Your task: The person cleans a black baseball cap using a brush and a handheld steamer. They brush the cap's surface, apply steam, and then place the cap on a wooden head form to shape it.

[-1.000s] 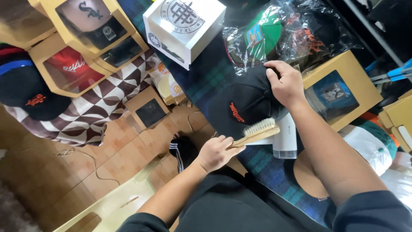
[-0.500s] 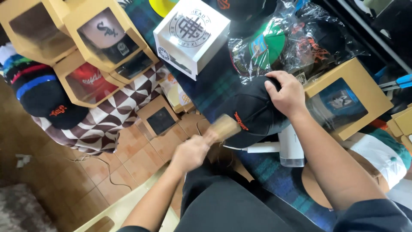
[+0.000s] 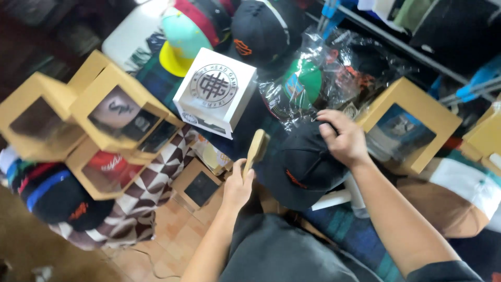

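Lap: the person's dark grey clothing [image 3: 282,250] fills the near edge of the view, with tiled floor [image 3: 167,230] to its left
Left hand: the left hand [image 3: 237,185] is closed around the handle of a wooden brush [image 3: 257,149], which stands nearly upright just left of the cap
Right hand: the right hand [image 3: 342,138] lies on top of a black cap [image 3: 297,167], fingers curled and pressing on its crown, thumb side toward the brush
Black cap: it sits just above the lap, between the two hands, with a small orange mark on its front panel; brush and cap look very close, touching cannot be told
White tool: a white object [image 3: 339,199] pokes out from under the cap at its right side
Patterned cloth: a brown and white checked cloth [image 3: 156,177] lies left of the brush, with a small dark-windowed box [image 3: 201,188] on it
Boxes at left: tan window boxes [image 3: 112,120] are stacked, each showing a cap inside
White box: a white cube box [image 3: 214,91] with a round emblem stands beyond the brush
Far: bagged caps in clear plastic [image 3: 323,73] and loose caps [image 3: 185,36] lie beyond; another tan box [image 3: 409,125] sits right of the right hand
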